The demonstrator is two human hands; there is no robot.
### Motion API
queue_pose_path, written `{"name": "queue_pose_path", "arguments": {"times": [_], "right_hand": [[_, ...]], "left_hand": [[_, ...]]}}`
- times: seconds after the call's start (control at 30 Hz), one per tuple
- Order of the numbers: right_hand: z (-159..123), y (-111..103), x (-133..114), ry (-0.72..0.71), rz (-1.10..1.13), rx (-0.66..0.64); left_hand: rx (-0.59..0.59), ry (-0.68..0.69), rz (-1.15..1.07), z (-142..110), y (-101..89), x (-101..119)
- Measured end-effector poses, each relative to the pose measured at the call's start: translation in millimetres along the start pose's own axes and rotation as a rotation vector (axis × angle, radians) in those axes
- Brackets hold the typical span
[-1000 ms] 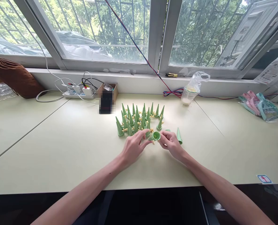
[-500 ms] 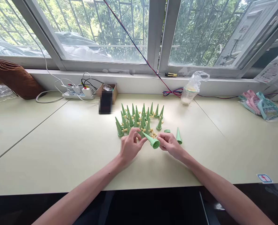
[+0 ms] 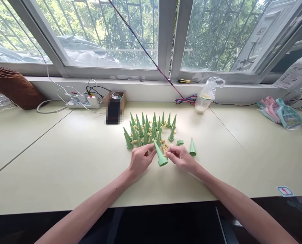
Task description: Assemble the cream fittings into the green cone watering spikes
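My left hand (image 3: 141,157) is closed around the narrow end of a green plastic watering spike (image 3: 161,159), which is tilted with its wide end low and toward me. My right hand (image 3: 183,157) pinches a small yellow valve (image 3: 165,155) against the side of that spike, near its wide end. The fingertips partly hide the valve. Just behind both hands stands a cluster of green spikes (image 3: 140,130), points up, with yellow valves among them. To the right of my right hand are a separate upright spike (image 3: 192,148) and a green ring-shaped cap (image 3: 180,142).
Behind the cluster are a small cardboard box (image 3: 123,100) with a blurred dark object in front, a power strip (image 3: 83,103) and a bagged cup (image 3: 203,101). Pink and teal packaged items (image 3: 280,112) lie far right. A brown drawstring bag (image 3: 16,88) sits far left.
The held spike has swung its wide end down and left, standing steeper. My right hand has moved slightly left, bringing the yellow valve to its side. The view has shifted a little.
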State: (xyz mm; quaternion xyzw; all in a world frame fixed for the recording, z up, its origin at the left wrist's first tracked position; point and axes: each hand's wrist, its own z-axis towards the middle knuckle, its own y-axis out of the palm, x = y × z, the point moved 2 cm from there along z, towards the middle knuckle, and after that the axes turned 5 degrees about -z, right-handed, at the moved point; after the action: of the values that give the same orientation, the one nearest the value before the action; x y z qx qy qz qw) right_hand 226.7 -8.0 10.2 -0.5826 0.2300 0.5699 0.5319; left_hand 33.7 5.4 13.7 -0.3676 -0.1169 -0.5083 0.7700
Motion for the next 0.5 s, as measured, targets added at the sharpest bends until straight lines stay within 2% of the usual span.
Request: {"name": "queue_pose_path", "arguments": {"times": [0.5], "right_hand": [[1.3, 2.3, 0.6, -0.035, -0.145, 0.072]], "left_hand": [[-0.112, -0.079, -0.335, 4.5, 0.4, 3.6]]}}
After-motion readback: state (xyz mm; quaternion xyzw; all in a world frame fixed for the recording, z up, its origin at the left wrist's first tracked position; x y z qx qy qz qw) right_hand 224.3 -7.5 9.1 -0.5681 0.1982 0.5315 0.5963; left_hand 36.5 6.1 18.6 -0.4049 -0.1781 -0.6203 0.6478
